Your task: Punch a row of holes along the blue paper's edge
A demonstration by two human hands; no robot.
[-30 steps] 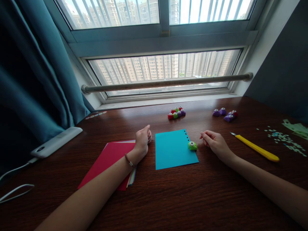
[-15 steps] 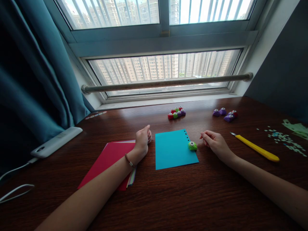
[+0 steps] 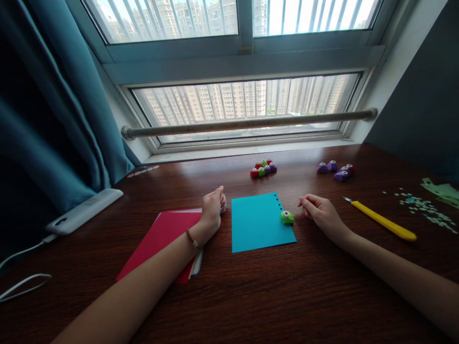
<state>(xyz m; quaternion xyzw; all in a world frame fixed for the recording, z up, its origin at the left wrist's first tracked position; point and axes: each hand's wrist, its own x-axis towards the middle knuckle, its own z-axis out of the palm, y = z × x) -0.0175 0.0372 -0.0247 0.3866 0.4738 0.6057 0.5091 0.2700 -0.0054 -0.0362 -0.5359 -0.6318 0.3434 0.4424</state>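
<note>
A sheet of blue paper lies flat between my hands, with several small holes along its upper right edge. A green craft punch sits at the sheet's right edge, touched by neither hand. My left hand rests as a loose fist just left of the sheet, beside a stack of coloured paper topped with red. To the right of the punch lies my right hand, fingers curled together and apart from it. Neither hand shows anything held.
Several small punches stand in a cluster at the back, with more punches to their right. A yellow-handled craft knife lies beyond my right hand, near scattered paper bits and green scraps. A white power strip is far left.
</note>
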